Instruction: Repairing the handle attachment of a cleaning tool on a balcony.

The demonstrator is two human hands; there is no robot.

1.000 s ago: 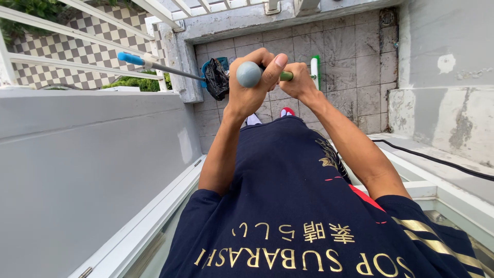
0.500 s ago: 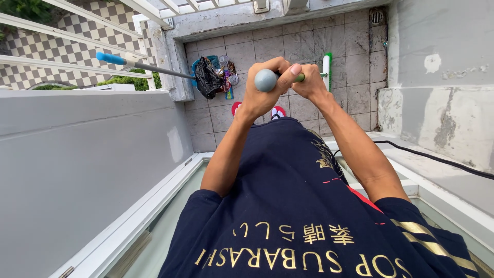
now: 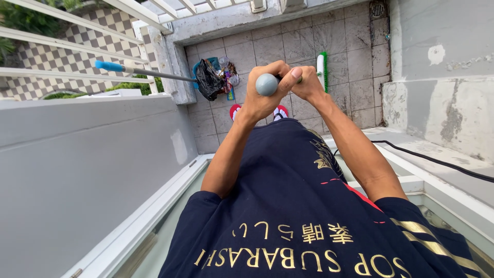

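Both my hands grip a long broom handle that points down at the tiled floor [image 3: 355,36]. My left hand [image 3: 265,95] is wrapped round the top of the pole just under its round grey end cap [image 3: 267,84]. My right hand [image 3: 310,85] holds the green pole a little lower. The brush head [image 3: 322,69], white with green bristles, rests on the tiles far below. My feet in red slippers [image 3: 234,110] stand on the tiles beside it.
A dustpan with a long grey pole and blue grip [image 3: 110,66] leans by the pillar, with a black bag [image 3: 208,80] and litter in it. Grey wall [image 3: 77,170] left, stained wall [image 3: 437,98] right, a black cable [image 3: 432,160] on the ledge, a floor drain [image 3: 378,9].
The brush head has shifted a little on the tiles, towards my feet. Both hands keep the same grip on the pole.
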